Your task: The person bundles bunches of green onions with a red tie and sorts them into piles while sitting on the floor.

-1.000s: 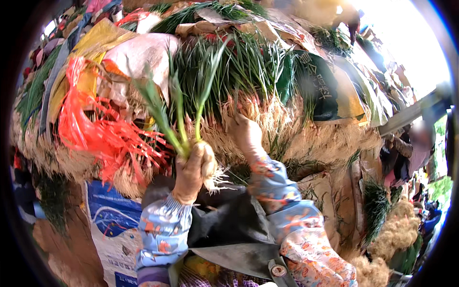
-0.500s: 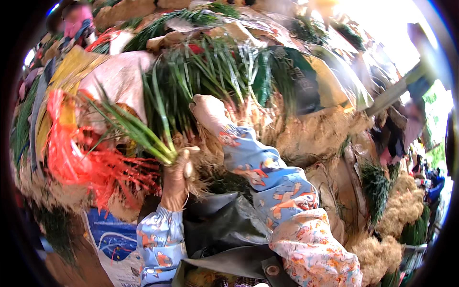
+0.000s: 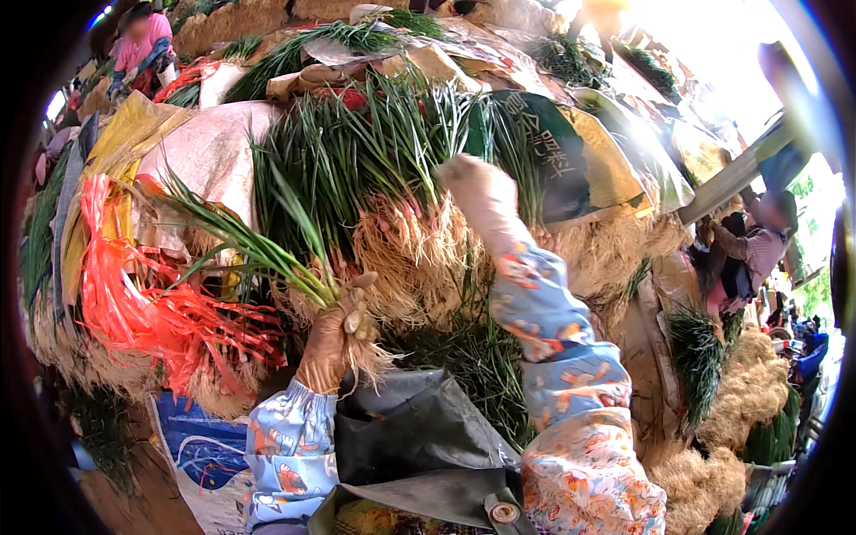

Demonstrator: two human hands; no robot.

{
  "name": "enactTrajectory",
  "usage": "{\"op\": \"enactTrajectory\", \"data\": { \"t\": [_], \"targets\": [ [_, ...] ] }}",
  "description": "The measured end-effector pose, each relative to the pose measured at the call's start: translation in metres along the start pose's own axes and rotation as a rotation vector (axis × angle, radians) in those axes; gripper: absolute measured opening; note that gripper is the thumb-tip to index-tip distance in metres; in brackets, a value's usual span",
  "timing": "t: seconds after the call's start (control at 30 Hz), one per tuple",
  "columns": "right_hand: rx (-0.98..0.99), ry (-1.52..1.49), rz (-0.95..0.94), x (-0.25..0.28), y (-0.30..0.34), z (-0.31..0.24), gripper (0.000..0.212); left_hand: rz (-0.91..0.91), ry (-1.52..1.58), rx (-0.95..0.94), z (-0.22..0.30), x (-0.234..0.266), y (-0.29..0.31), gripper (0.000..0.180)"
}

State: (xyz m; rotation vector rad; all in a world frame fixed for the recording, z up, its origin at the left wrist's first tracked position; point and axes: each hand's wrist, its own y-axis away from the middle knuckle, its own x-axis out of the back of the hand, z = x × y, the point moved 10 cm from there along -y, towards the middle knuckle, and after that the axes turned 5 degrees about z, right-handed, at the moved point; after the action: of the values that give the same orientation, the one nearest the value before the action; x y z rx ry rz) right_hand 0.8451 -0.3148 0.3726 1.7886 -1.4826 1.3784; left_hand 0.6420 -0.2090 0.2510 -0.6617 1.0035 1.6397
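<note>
Low in front of the body, just above the dark apron, the left hand is closed around a small bunch of green onions, gripping it near the bulbs, so the leaves slant up and the roots hang past the fingers. That hold looks sound: snug enough to keep the bases together, yet best kept light so the stems don't bruise. Farther up, the right hand is at the right side of a heap of onions; its fingers are bent, but I cannot tell whether they pinch a stalk. Gripping low, near the pale base, should spare the leaves and ease tangled roots apart. On the left, red plastic strips lie near the bunch's leaves and could snag them.
</note>
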Motion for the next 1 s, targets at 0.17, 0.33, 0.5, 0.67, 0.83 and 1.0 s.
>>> {"op": "enactTrajectory", "data": {
  "t": [0.17, 0.33, 0.5, 0.67, 0.83, 1.0],
  "targets": [
    [0.087, 0.323, -0.276, -0.092, -0.037, 0.019, 0.034, 0.040, -0.243, -0.041, -0.022, -0.013, -0.019, 0.029],
    [-0.040, -0.782, -0.100, -0.014, -0.006, 0.044, 0.015, 0.100, -0.316, -0.180, -0.002, -0.009, -0.013, 0.026],
    [-0.296, 0.197, -0.121, 0.002, -0.008, 0.178, 0.024, 0.027, -0.288, -0.122, -0.018, -0.020, -0.018, 0.028],
    [-0.112, 0.289, -0.062, 0.000, -0.006, 0.042, 0.044, 0.121, -0.343, -0.106, -0.015, -0.012, -0.018, 0.026],
    [-0.014, 0.070, -0.061, -0.035, -0.033, 0.053, 0.028, 0.102, -0.394, -0.198, -0.006, -0.022, -0.018, 0.023],
    [-0.363, -1.068, -0.017, -0.002, -0.003, 0.118, 0.011, 0.026, -0.424, -0.193, -0.016, -0.037, -0.023, 0.022]
  ]
}}
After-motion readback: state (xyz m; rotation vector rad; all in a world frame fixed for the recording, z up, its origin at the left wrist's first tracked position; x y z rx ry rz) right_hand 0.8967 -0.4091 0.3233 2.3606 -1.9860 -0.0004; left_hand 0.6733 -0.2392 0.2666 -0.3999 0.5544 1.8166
